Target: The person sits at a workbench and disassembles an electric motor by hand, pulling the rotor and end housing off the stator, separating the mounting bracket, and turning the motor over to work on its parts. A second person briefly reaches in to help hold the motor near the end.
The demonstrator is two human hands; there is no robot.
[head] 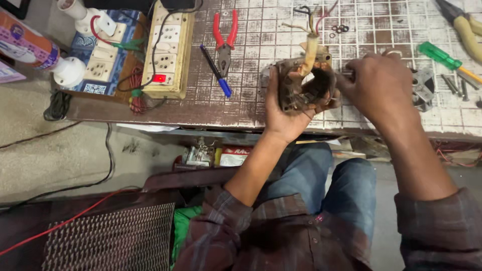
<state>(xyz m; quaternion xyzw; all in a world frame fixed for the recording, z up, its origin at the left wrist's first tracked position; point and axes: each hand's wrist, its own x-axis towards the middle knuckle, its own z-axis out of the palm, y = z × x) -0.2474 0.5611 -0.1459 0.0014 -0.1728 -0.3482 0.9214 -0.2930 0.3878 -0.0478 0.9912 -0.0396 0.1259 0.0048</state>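
My left hand (282,114) grips a brown, dirty motor stator (306,85) from below, at the near edge of the tiled workbench (281,35). Several coloured wires (311,22) and a tan sleeve rise from its top. My right hand (379,85) is closed at the stator's right side, fingers pinched against it; whatever it pinches is hidden by the fingers.
Red-handled pliers (225,37) and a blue pen (216,70) lie left of the stator. A switch and socket board (165,50) with a lit red indicator stands further left. A green screwdriver (442,56), yellow-handled pliers (464,27), screws (454,84) and a metal part (424,88) lie right.
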